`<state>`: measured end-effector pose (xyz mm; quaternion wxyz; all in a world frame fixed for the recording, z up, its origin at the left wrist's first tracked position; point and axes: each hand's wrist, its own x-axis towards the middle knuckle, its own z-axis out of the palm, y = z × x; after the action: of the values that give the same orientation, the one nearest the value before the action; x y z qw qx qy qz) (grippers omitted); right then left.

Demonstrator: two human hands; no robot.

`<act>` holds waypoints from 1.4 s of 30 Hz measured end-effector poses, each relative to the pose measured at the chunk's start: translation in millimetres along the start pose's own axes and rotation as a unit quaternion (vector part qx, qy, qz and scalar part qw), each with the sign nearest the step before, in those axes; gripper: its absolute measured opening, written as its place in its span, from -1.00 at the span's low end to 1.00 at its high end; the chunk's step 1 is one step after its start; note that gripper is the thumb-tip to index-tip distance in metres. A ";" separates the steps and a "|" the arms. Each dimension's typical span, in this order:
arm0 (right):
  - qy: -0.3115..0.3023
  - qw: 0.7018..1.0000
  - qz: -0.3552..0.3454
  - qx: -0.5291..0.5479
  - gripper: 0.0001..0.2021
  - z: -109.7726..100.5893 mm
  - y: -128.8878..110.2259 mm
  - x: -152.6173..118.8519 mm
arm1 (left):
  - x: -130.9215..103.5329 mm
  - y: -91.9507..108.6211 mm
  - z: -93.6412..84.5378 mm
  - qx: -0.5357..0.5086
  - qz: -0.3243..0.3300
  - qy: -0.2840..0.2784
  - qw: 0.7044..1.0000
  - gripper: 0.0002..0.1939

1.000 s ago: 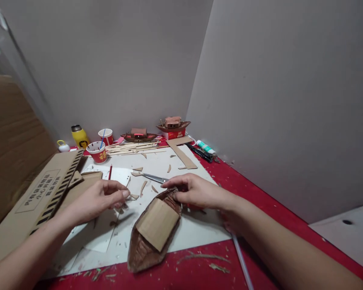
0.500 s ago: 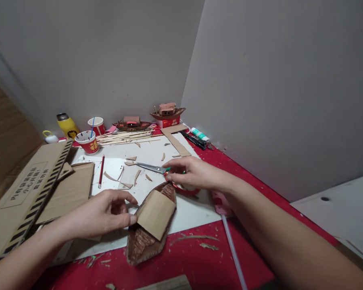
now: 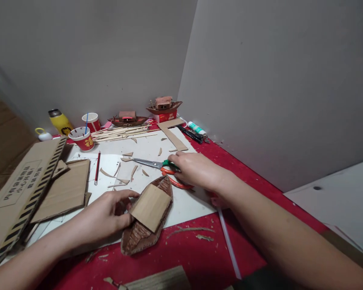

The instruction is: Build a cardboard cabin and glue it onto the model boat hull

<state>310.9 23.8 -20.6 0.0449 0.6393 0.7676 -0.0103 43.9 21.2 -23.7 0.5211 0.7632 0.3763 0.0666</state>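
A small brown model boat [image 3: 137,237] lies tilted across the sheet's front edge, a curved tan cardboard roof [image 3: 151,206] over its middle. At its left side is my left hand [image 3: 110,213], loosely curled with thumb and forefinger apart. The thumb tip meets the roof's lower left corner, and the other fingertips are partly hidden. Scissors [image 3: 153,163] with green and orange handles lie beyond the boat, blades pointing left. Over the handles is my right hand [image 3: 196,169], palm down, its fingers apart and partly hidden; no firm hold on the handles shows.
Cardboard scraps and a red pencil [image 3: 97,168] lie on the white sheet. Flattened cardboard [image 3: 63,193] fills the left. Behind stand paper cups [image 3: 86,144], a yellow bottle [image 3: 60,123], thin sticks [image 3: 121,132] and two finished boats [image 3: 163,105]. A clear glue stick [image 3: 230,245] lies right.
My right hand has shifted right over the scissors, showing more of the orange handle. Scissors and boat keep their places on the table. The view has shifted slightly.
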 end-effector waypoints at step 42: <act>0.059 0.986 0.084 0.133 -0.72 44.2 52.4 -138.9 | 8.2 -9.4 -14.5 -0.043 0.057 0.287 0.955 -0.51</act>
<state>389.7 -106.0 -51.0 -0.0846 0.7012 0.7044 -0.0709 37.8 38.9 -27.5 0.4183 0.7090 0.4630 0.3286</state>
